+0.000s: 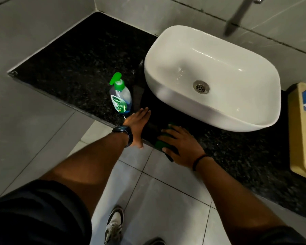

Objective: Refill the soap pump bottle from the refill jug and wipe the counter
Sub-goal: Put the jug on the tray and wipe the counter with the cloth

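The counter (74, 68) is black, flecked with grey. The soap bottle (120, 98) is clear with a green pump; the basin (210, 76) white; the cloth (162, 144) green.

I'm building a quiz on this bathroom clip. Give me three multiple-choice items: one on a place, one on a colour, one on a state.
1. Where does the soap bottle stand?
A. in the sink
B. on the counter, left of the sink
C. on the floor

2. What colour is its pump?
A. green
B. red
C. white

3. What is the right hand doing?
A. hanging free
B. holding the bottle
C. pressing a green cloth on the counter

Answers: B, it stands on the dark stone beside the sink; A, the pump is bright green; C, the cloth shows under the palm.
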{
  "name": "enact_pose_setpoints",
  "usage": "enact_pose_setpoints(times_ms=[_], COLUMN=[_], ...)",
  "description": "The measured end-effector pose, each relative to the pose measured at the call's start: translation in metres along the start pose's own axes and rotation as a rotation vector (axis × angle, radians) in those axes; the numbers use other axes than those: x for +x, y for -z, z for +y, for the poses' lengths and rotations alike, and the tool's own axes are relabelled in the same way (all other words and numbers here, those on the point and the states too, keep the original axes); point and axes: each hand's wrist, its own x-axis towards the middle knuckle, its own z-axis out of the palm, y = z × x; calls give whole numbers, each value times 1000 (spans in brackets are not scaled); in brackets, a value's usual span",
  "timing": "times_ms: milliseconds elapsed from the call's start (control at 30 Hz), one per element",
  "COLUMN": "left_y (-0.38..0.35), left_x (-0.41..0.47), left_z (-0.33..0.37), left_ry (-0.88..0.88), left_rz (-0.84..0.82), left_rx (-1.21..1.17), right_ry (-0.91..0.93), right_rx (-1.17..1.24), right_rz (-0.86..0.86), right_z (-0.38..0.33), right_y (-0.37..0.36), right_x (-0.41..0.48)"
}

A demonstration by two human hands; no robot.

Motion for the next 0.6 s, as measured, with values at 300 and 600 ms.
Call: enact_pose_setpoints(times_ms=[300,600], left_y=[-1,-5], left_x=[0,0], left_z=[5,5], left_ry=[16,12], left_rz=[14,28], left_rx=[93,96], right_ry=[-539,-768], right_rx=[-18,-31], right_rz=[300,304], right_z=[43,-10], right_y=[9,-9], right_x=[-73,15])
